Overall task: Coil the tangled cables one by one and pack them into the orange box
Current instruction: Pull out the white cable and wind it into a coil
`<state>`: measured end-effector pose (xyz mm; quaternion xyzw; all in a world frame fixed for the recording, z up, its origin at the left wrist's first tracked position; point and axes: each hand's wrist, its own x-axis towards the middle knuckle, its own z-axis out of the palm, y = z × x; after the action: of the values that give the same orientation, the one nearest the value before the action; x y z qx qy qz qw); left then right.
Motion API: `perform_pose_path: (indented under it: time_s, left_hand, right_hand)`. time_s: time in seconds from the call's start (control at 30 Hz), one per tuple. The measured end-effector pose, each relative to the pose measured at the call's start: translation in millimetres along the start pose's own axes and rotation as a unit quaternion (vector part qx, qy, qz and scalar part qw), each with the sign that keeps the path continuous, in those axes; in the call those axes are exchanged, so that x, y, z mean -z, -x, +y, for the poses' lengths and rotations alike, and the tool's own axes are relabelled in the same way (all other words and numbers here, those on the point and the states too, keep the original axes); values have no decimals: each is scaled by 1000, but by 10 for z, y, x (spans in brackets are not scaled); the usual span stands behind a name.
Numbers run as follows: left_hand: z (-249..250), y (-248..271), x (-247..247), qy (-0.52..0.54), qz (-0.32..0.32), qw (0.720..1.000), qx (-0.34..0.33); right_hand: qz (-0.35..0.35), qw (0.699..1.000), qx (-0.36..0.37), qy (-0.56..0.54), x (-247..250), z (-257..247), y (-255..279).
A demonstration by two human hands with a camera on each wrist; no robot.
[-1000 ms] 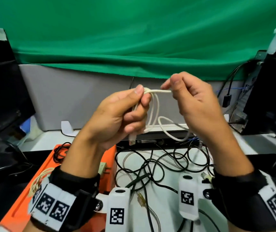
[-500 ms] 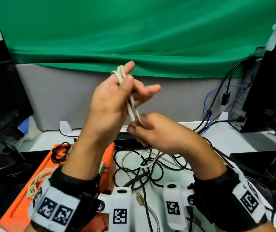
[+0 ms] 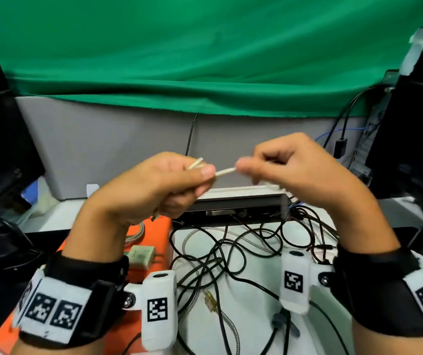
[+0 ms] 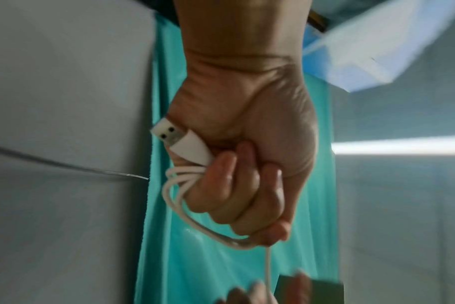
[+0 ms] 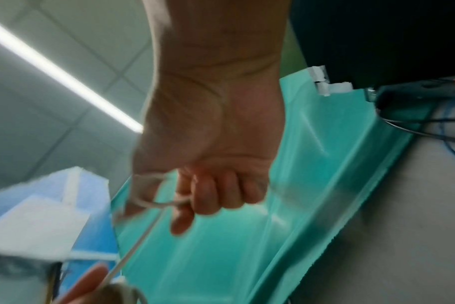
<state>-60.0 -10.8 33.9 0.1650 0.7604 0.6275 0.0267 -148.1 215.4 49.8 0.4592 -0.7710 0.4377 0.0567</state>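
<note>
White cable (image 3: 225,171): since 0.5 s ago your hands levelled; left hand (image 3: 154,185) grips coil, right hand (image 3: 295,165) pinches tail taut — wrapping nearly done.

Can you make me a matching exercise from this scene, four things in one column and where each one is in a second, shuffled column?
Things
1. thin white USB cable
2. tangled black cables
3. flat orange plastic box
4. pale green plug adapter

Places
A. lying inside the orange box
B. on the table, below the left hand
C. stretched between the left hand and the right hand
D. spread on the white tabletop

Pairs: 1-C, 2-D, 3-B, 4-A
</note>
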Motion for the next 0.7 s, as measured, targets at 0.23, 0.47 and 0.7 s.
perform_pose_path:
  time_s: [0.23, 0.47, 0.7]
  left_hand:
    - [15, 4, 165, 345, -73, 933, -73]
    - [-8, -219, -78, 336, 19, 942, 3]
    - [-32, -303, -286, 387, 34, 921, -18]
  right_hand:
    - [156, 987, -48, -14, 219, 226, 15]
    - [134, 980, -121, 79, -61, 23, -67]
    - [20, 984, -60, -167, -617, -125, -201]
